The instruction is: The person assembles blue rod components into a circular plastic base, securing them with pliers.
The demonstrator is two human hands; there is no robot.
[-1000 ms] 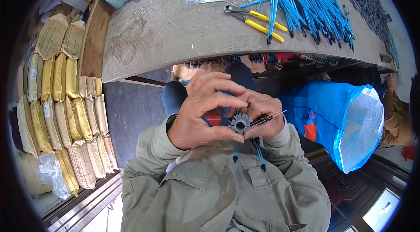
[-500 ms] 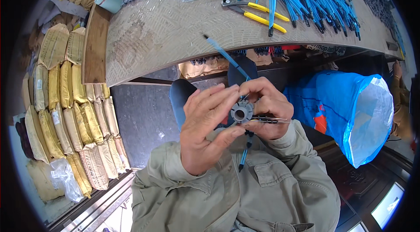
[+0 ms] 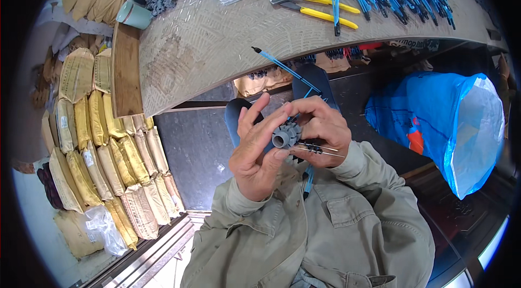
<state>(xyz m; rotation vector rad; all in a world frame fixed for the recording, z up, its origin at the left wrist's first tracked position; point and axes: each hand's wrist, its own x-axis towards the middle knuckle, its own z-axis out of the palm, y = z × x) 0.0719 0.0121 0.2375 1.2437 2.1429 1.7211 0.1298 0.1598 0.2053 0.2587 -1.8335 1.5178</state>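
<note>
Left hand (image 3: 254,156) is holding the grey fitting (image 3: 286,135) between thumb and forefinger, other fingers loosely spread. Right hand (image 3: 327,129) is gripping its other side, plus thin pins (image 3: 315,149). Fitting is sitting between both hands.

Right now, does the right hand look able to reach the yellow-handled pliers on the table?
Probably not immediately: the right hand is occupied with the grey fitting. If freed, its way over the table to the pliers looks mostly open.

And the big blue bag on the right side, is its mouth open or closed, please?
Open. The blue bag has its rim spread wide, showing the whitish inside; whether it holds anything, I cannot tell.
</note>
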